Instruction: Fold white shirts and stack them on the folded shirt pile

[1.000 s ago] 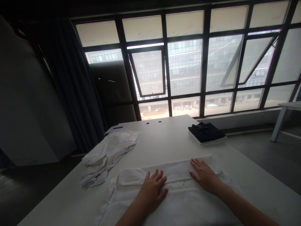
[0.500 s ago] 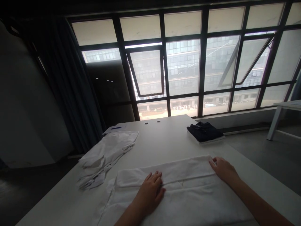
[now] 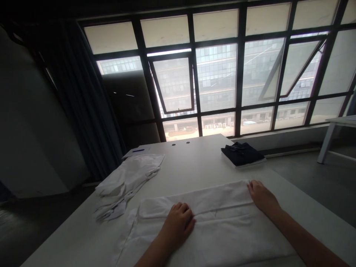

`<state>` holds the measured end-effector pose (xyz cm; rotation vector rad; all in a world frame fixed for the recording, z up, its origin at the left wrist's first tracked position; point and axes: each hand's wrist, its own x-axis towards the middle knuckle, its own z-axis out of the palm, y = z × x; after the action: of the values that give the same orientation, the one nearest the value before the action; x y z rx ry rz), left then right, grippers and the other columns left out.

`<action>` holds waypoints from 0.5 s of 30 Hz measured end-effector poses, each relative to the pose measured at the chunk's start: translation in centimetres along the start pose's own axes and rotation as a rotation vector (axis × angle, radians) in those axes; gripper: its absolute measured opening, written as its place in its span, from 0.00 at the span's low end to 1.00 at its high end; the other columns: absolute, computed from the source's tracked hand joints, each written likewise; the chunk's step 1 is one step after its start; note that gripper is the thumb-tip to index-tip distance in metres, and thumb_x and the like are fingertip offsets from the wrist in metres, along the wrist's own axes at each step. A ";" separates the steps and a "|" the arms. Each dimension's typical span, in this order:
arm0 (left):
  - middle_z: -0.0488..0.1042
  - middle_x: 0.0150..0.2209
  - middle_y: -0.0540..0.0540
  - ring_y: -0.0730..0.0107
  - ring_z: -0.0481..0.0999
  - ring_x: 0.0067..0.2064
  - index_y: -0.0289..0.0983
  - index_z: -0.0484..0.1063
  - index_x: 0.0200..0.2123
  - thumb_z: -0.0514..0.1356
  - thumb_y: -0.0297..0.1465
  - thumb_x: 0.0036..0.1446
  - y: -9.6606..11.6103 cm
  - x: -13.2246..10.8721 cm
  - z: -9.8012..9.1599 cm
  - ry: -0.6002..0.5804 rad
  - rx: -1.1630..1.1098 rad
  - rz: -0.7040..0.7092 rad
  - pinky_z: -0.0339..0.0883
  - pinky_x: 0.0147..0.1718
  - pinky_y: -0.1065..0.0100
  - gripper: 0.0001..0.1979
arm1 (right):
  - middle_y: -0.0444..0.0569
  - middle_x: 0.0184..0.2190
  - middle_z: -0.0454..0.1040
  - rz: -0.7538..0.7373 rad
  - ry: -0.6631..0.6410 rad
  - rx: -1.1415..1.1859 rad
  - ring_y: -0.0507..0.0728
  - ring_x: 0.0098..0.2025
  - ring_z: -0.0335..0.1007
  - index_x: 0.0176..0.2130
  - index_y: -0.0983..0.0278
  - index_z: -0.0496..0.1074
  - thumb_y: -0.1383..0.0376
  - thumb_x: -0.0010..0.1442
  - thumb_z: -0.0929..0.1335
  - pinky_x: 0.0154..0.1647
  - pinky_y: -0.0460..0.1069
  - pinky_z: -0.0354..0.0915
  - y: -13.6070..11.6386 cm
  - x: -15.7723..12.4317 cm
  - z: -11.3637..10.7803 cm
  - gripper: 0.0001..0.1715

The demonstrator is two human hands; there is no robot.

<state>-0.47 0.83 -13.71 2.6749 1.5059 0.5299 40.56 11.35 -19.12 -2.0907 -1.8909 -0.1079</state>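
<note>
A white shirt (image 3: 214,237) lies spread on the white table (image 3: 191,167), its upper part folded over in a long band. My left hand (image 3: 178,224) rests on the band's lower edge with the fingers curled into the cloth. My right hand (image 3: 261,195) sits at the band's right end, its fingers closed on the folded edge. A crumpled white garment (image 3: 125,183) lies to the left of both hands, touching neither.
A dark folded shirt (image 3: 241,153) sits on a white board (image 3: 247,164) at the table's far right. Paper with a blue pen (image 3: 137,150) lies at the far left corner. Large windows (image 3: 217,78) stand beyond the table, and a second table (image 3: 340,120) stands at the right.
My right hand has slid right along the fold to its end. The fold's right end now sits slightly higher in view. My left hand has curled its fingers, staying in nearly the same place.
</note>
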 end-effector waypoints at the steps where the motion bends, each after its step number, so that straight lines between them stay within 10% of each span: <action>1: 0.73 0.43 0.46 0.59 0.70 0.47 0.42 0.74 0.39 0.59 0.34 0.64 0.0 0.0 0.0 -0.002 -0.004 0.000 0.64 0.49 0.58 0.04 | 0.59 0.42 0.76 0.008 -0.014 0.014 0.60 0.39 0.75 0.42 0.65 0.70 0.58 0.72 0.54 0.38 0.52 0.65 0.1 0.0 -0.2 0.22; 15: 0.73 0.45 0.46 0.58 0.70 0.48 0.45 0.74 0.48 0.59 0.34 0.63 -0.1 0.0 -0.1 -0.015 -0.058 -0.007 0.64 0.52 0.57 0.10 | 0.62 0.43 0.78 0.052 -0.231 -0.026 0.65 0.43 0.76 0.39 0.66 0.75 0.55 0.71 0.55 0.41 0.57 0.66 1.0 -0.8 -1.9 0.27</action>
<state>-0.59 0.92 -13.62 2.6236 1.4722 0.5433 41.71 9.97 -17.68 -2.2516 -1.9698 0.1271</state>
